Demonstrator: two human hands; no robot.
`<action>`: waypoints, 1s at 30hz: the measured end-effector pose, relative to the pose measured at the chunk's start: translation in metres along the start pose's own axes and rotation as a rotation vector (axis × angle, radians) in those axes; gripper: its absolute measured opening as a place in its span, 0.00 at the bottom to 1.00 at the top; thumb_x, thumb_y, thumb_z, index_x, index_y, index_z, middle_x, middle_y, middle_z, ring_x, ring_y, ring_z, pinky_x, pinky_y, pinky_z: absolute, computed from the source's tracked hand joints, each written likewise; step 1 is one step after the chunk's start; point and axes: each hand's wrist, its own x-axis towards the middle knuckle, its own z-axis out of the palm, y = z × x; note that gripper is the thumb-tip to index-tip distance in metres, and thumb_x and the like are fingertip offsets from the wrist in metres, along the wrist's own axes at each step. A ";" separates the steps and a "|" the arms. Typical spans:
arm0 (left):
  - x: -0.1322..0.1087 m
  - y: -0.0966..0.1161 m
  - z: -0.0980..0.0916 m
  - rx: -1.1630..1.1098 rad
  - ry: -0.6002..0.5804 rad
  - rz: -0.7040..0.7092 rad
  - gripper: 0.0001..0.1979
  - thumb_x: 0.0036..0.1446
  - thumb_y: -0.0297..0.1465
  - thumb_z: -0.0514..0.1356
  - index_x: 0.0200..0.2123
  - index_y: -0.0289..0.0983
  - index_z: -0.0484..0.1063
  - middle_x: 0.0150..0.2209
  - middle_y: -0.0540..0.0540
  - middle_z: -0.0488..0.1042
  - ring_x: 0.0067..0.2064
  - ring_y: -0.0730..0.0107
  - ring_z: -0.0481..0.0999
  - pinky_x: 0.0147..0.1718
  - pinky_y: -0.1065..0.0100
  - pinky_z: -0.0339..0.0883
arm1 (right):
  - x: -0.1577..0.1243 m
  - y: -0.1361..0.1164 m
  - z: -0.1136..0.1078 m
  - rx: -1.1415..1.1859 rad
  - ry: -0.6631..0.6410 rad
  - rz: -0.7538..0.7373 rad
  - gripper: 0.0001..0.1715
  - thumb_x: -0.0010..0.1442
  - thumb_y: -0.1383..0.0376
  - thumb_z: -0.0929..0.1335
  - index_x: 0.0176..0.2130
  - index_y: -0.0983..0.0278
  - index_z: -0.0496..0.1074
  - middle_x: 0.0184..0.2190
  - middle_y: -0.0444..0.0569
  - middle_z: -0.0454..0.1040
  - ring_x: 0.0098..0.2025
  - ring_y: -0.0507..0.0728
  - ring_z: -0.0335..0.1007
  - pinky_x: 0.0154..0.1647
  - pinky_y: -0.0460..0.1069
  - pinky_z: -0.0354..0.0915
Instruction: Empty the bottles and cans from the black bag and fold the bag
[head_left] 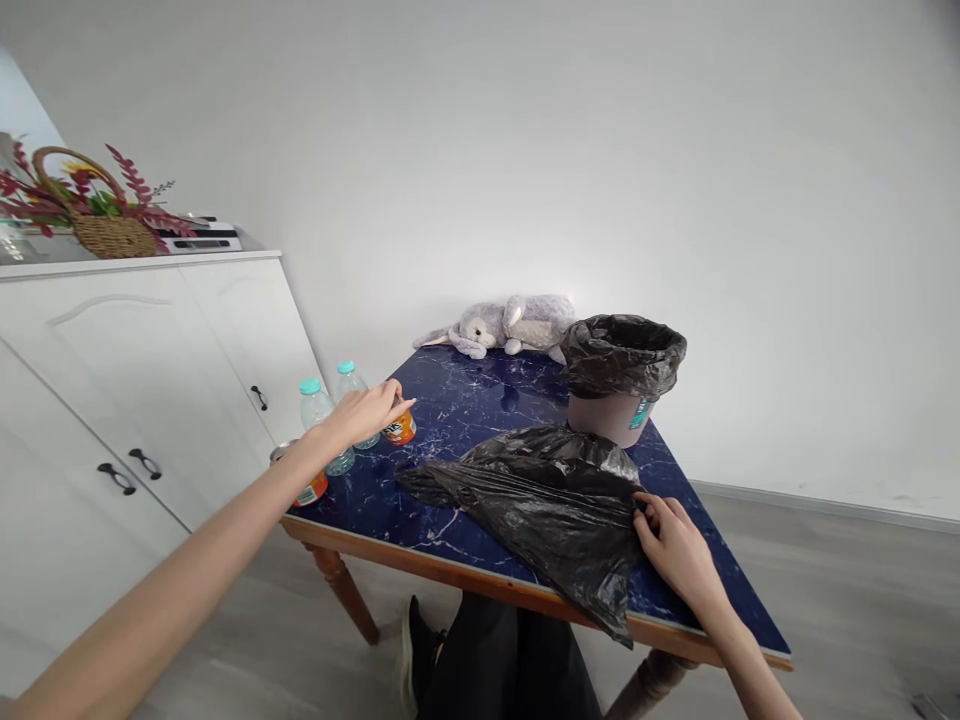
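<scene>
My left hand [367, 410] reaches across the dark blue marble-patterned table [480, 395], its fingers pinched on the top of a small orange can [400, 429]. Two clear bottles with teal caps [319, 405] stand just behind and left of that hand. My right hand [675, 545] grips the right edge of a loose black rubbish bag [540, 500] that lies crumpled on the table and hangs over its front edge.
A pinkish bin lined with a black bag [621, 378] stands at the back right of the table. A grey plush toy [502, 325] lies against the wall. A second can [311, 488] sits at the left corner. White cupboards [150, 400] carry a flower basket [105, 215].
</scene>
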 end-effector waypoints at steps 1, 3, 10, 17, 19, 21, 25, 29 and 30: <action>0.006 0.002 0.006 0.001 -0.007 -0.004 0.26 0.75 0.50 0.45 0.55 0.35 0.66 0.44 0.33 0.81 0.41 0.46 0.82 0.43 0.57 0.69 | 0.000 0.000 0.000 0.001 -0.005 0.001 0.25 0.70 0.53 0.58 0.54 0.62 0.74 0.40 0.51 0.73 0.41 0.62 0.76 0.43 0.55 0.69; 0.019 0.004 0.017 0.009 -0.029 -0.016 0.26 0.75 0.49 0.46 0.56 0.34 0.66 0.46 0.31 0.81 0.45 0.45 0.82 0.46 0.57 0.68 | 0.000 0.000 0.000 0.000 -0.005 0.000 0.25 0.70 0.53 0.58 0.54 0.62 0.74 0.41 0.51 0.73 0.42 0.62 0.76 0.44 0.55 0.69; 0.066 -0.005 0.039 0.028 -0.144 -0.068 0.30 0.74 0.53 0.46 0.58 0.32 0.67 0.52 0.26 0.80 0.52 0.42 0.81 0.51 0.54 0.69 | 0.001 -0.002 -0.003 0.002 -0.016 -0.008 0.24 0.70 0.53 0.58 0.53 0.61 0.73 0.38 0.50 0.73 0.40 0.62 0.75 0.42 0.55 0.69; 0.097 -0.015 0.055 0.044 -0.213 -0.061 0.36 0.72 0.57 0.42 0.59 0.33 0.69 0.58 0.25 0.76 0.55 0.41 0.79 0.52 0.52 0.70 | 0.002 -0.005 -0.010 0.021 -0.038 -0.002 0.24 0.70 0.53 0.59 0.53 0.61 0.74 0.38 0.49 0.72 0.40 0.61 0.74 0.43 0.54 0.68; 0.100 -0.019 0.058 0.048 -0.233 -0.056 0.36 0.72 0.57 0.41 0.59 0.34 0.70 0.58 0.27 0.75 0.55 0.42 0.79 0.52 0.52 0.70 | 0.002 -0.005 -0.010 0.027 -0.044 -0.001 0.24 0.70 0.53 0.59 0.53 0.61 0.74 0.38 0.49 0.72 0.40 0.61 0.74 0.43 0.54 0.68; 0.100 -0.023 0.060 0.054 -0.255 -0.044 0.37 0.71 0.59 0.42 0.58 0.35 0.71 0.58 0.28 0.75 0.54 0.43 0.79 0.51 0.53 0.70 | 0.003 -0.005 -0.010 0.028 -0.042 -0.008 0.24 0.70 0.53 0.59 0.53 0.61 0.74 0.37 0.49 0.72 0.40 0.61 0.74 0.44 0.54 0.68; 0.096 -0.030 0.063 0.089 -0.262 -0.022 0.39 0.63 0.63 0.55 0.57 0.34 0.72 0.56 0.28 0.76 0.52 0.44 0.79 0.52 0.55 0.69 | 0.003 -0.006 -0.008 0.030 -0.031 -0.024 0.23 0.70 0.54 0.59 0.53 0.61 0.74 0.37 0.49 0.72 0.40 0.62 0.74 0.43 0.54 0.68; 0.092 -0.036 0.061 0.117 -0.203 0.003 0.35 0.57 0.59 0.64 0.53 0.35 0.74 0.52 0.31 0.78 0.53 0.44 0.77 0.54 0.54 0.67 | 0.004 -0.009 -0.008 0.047 -0.019 -0.034 0.23 0.71 0.54 0.59 0.53 0.62 0.74 0.37 0.50 0.73 0.42 0.63 0.75 0.45 0.56 0.69; 0.092 -0.036 0.058 0.117 -0.179 0.019 0.34 0.57 0.58 0.65 0.52 0.36 0.75 0.52 0.31 0.78 0.54 0.43 0.76 0.55 0.52 0.66 | 0.005 -0.010 -0.008 0.055 -0.016 -0.036 0.23 0.71 0.53 0.59 0.53 0.62 0.73 0.37 0.50 0.73 0.42 0.63 0.75 0.46 0.56 0.69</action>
